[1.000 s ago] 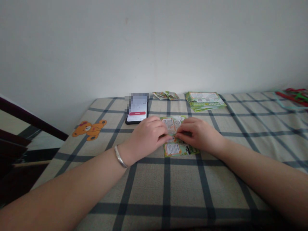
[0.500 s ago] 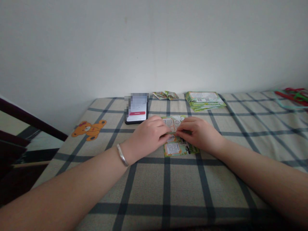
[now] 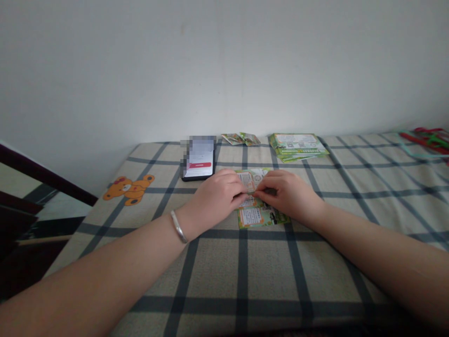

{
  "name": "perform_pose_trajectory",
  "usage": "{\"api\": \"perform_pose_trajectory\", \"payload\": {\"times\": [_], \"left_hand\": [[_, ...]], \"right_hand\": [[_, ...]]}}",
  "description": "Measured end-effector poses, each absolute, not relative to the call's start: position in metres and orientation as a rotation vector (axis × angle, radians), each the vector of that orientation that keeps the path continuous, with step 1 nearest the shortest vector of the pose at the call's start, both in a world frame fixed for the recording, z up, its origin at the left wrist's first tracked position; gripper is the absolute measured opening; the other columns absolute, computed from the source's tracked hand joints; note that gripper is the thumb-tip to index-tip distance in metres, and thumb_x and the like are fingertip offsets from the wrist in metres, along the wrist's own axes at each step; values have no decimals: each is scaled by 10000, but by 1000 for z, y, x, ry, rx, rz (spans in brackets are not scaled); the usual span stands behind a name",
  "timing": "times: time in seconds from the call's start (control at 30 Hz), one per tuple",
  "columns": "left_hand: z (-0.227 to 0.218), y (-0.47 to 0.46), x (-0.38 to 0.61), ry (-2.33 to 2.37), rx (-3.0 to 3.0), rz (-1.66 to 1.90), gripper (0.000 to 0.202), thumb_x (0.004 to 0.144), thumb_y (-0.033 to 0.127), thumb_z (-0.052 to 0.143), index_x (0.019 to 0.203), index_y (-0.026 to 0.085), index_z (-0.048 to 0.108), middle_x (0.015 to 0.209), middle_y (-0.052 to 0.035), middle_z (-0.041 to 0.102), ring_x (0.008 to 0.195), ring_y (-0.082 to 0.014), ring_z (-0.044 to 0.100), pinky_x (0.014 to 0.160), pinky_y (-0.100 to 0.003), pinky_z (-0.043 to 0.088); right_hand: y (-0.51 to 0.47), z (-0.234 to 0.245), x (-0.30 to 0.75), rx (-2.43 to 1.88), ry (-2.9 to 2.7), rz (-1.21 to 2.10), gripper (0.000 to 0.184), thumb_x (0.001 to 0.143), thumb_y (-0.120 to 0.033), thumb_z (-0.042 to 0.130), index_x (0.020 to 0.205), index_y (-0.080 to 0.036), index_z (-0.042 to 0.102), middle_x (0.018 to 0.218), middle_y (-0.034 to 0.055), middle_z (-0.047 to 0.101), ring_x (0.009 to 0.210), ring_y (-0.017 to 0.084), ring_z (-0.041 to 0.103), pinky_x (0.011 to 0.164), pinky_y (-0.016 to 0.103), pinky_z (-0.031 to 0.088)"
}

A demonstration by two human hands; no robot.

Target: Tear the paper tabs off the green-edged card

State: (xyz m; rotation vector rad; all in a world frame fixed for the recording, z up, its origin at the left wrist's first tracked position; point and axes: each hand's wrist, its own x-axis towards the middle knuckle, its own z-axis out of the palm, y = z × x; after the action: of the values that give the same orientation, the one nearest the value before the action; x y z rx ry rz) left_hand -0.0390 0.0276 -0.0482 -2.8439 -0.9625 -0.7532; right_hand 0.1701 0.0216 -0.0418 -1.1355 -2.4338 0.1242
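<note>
A green printed leaflet (image 3: pixel 252 216) with white text panels and orange borders lies on the checked tablecloth in front of me. Across its middle runs a raised crease or edge. My left hand (image 3: pixel 221 193), with a silver bangle on the wrist, pinches this middle part from the left, thumb against fingers. From the right, my right hand (image 3: pixel 290 194) pinches it too, its fingertips almost meeting those of the left. Exactly what lies between the fingertips is too small to make out, and parts of the leaflet are hidden beneath both hands.
A phone (image 3: pixel 199 164) with a lit screen lies beyond my left hand. Two small foil sachets (image 3: pixel 242 139) and a stack of green leaflets (image 3: pixel 298 145) are near the wall. At far right sit red and green items (image 3: pixel 430 142). A bear picture (image 3: pixel 129 189) is at left.
My right hand's fingertips have shifted slightly left along the leaflet's middle, closer to my left hand. The left hand and the leaflet have hardly moved.
</note>
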Motion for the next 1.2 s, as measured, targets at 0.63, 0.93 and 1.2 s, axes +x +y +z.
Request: {"api": "perform_pose_trajectory", "payload": {"times": [0.63,0.93,1.2], "left_hand": [[-52,29,-40,-1005,-2830,-703,161,862,241,637,1007,172,641,956,-37,665,930,-199,584,867,-371,475],[-52,29,-42,-1012,-2907,-690,87,878,243,610,933,182,637,925,-36,636,935,-193,573,866,-372,470],[-50,28,-42,-861,-2918,-679,99,894,193,575,923,184,669,998,-46,631,989,-190,562,907,-376,474]], "right_hand": [[22,-44,171,-1181,-2422,63,127,861,-256,616,771,-174,652,761,33,630,748,168,548,686,285,402],[26,-44,171,-1173,-2438,2,102,853,-266,626,801,-186,661,791,34,654,780,182,570,744,303,401],[28,-46,174,-1237,-2412,-66,119,845,-321,631,800,-215,660,787,12,669,797,194,586,761,324,346]]}}
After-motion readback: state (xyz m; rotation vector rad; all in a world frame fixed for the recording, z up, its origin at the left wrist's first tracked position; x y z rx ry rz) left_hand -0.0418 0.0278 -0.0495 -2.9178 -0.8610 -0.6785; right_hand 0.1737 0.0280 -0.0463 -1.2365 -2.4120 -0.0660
